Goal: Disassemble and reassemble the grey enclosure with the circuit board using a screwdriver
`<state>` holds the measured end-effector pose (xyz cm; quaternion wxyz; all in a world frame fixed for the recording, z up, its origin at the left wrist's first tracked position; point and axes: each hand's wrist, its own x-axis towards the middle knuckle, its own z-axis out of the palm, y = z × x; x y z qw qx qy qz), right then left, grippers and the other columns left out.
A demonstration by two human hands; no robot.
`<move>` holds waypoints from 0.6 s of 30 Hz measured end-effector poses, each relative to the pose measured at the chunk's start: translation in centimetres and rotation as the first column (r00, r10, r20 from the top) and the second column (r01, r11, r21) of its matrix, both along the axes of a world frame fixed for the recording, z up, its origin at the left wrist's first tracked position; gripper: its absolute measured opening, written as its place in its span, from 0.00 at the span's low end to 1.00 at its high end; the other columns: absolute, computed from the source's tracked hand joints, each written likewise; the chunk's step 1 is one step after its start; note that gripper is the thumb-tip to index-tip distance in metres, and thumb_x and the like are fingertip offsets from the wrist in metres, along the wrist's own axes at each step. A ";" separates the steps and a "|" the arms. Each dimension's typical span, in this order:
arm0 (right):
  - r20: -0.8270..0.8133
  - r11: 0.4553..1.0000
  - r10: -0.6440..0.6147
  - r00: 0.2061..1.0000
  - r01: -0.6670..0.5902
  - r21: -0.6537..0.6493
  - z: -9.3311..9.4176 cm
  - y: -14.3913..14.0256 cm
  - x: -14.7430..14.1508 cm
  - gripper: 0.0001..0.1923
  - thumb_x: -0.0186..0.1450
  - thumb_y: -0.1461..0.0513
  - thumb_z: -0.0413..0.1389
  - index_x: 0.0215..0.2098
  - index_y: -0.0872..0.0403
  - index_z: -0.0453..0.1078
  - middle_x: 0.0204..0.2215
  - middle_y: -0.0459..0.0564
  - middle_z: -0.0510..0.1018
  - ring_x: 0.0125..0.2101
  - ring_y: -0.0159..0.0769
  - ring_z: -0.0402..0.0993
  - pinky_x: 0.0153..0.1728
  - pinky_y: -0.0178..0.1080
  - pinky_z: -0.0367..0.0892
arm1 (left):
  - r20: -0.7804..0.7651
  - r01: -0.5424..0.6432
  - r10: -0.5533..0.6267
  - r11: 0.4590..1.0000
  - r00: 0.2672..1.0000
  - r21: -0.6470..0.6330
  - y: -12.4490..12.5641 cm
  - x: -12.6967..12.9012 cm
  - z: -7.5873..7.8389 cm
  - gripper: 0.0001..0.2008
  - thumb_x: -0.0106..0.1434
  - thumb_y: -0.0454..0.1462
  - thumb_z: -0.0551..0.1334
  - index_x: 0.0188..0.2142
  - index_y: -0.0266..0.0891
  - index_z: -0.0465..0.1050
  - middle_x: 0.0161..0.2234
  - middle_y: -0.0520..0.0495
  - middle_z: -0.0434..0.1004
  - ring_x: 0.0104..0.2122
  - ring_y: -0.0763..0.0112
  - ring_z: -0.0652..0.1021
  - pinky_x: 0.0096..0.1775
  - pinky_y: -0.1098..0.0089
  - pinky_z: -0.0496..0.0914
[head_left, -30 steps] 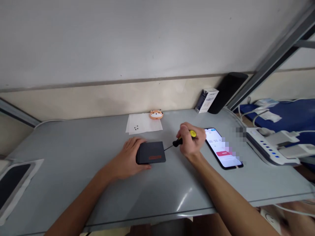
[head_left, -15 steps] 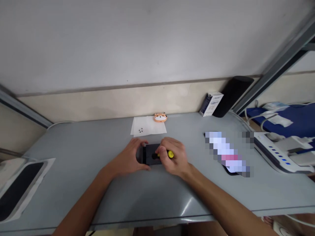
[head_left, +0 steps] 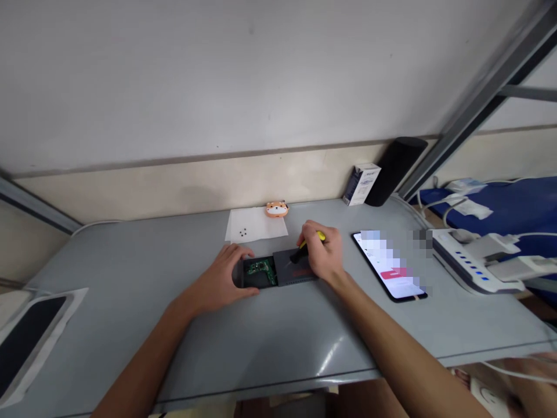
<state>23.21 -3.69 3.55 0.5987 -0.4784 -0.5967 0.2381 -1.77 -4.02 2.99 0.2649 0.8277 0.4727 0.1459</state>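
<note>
Left hand (head_left: 220, 280) fingers clasp black case (head_left: 259, 281), 1 green circuit board (head_left: 261, 266) exposed; right hand (head_left: 324, 252) fingers grip screwdriver (head_left: 299, 253) over grey cover (head_left: 288, 271); paper (head_left: 261, 225) near back edge of table (head_left: 130, 261)

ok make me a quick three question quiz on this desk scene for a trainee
1. True or false: the left hand grips the yellow-and-black screwdriver.
2. Fill in the blank: to the left of the dark cover, a ____ circuit board is exposed.
3. Which thing sits at the far right corner of the white paper?
a) the phone
b) the animal-face case
c) the carton

Key: 1. False; the right hand grips it. 2. green. 3. b.
</note>
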 end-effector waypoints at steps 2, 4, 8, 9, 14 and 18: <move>-0.043 0.999 -0.025 0.999 0.024 -0.021 0.0 0.2 0.3 0.20 0.64 0.58 0.49 0.15 0.50 0.64 0.13 0.43 0.64 0.18 0.31 0.61 0.22 0.36 0.56 | 0.006 0.003 -0.003 1.000 1.000 -0.007 -0.1 0.0 0.1 0.24 0.57 0.42 0.72 0.52 0.46 0.69 0.54 0.45 0.72 0.58 0.52 0.73 0.62 0.52 0.69; -0.083 0.998 -0.053 0.995 0.051 -0.026 -0.1 0.5 0.7 0.19 0.63 0.58 0.49 0.15 0.50 0.63 0.14 0.43 0.65 0.19 0.32 0.61 0.23 0.37 0.56 | 0.009 0.006 -0.006 1.000 1.000 -0.023 -0.2 -0.1 0.2 0.24 0.58 0.42 0.71 0.53 0.46 0.69 0.55 0.45 0.71 0.58 0.52 0.72 0.63 0.51 0.68; -0.119 0.995 -0.099 0.988 0.098 -0.017 -0.1 0.9 1.5 0.18 0.62 0.58 0.49 0.14 0.50 0.63 0.14 0.44 0.65 0.19 0.32 0.61 0.22 0.37 0.55 | -0.023 0.022 -0.023 1.000 0.999 -0.014 -0.5 0.0 0.6 0.24 0.62 0.45 0.68 0.55 0.46 0.68 0.55 0.43 0.71 0.59 0.51 0.71 0.62 0.49 0.67; -0.123 0.994 -0.108 0.987 0.107 -0.014 -0.1 1.0 1.7 0.19 0.62 0.58 0.49 0.14 0.50 0.63 0.14 0.44 0.64 0.19 0.33 0.60 0.22 0.37 0.55 | -0.037 0.031 -0.030 0.999 0.999 0.009 -0.5 0.1 0.7 0.23 0.63 0.46 0.68 0.56 0.46 0.68 0.56 0.43 0.71 0.59 0.50 0.71 0.62 0.48 0.67; -0.104 0.995 -0.092 0.990 0.095 0.026 0.1 0.5 1.2 0.20 0.65 0.58 0.49 0.16 0.50 0.64 0.15 0.43 0.66 0.20 0.32 0.63 0.23 0.37 0.57 | -0.126 0.094 -0.074 0.982 0.989 0.161 -0.5 2.7 1.1 0.20 0.66 0.45 0.66 0.55 0.44 0.70 0.55 0.41 0.75 0.56 0.49 0.73 0.62 0.46 0.64; 0.076 0.995 0.018 0.997 -0.025 0.098 0.3 -0.4 0.3 0.21 0.68 0.58 0.49 0.16 0.51 0.64 0.14 0.43 0.67 0.18 0.30 0.62 0.23 0.36 0.56 | -0.153 0.144 -0.120 0.978 0.981 0.153 -0.4 4.7 0.7 0.18 0.66 0.45 0.67 0.53 0.44 0.71 0.53 0.42 0.77 0.56 0.49 0.75 0.61 0.48 0.66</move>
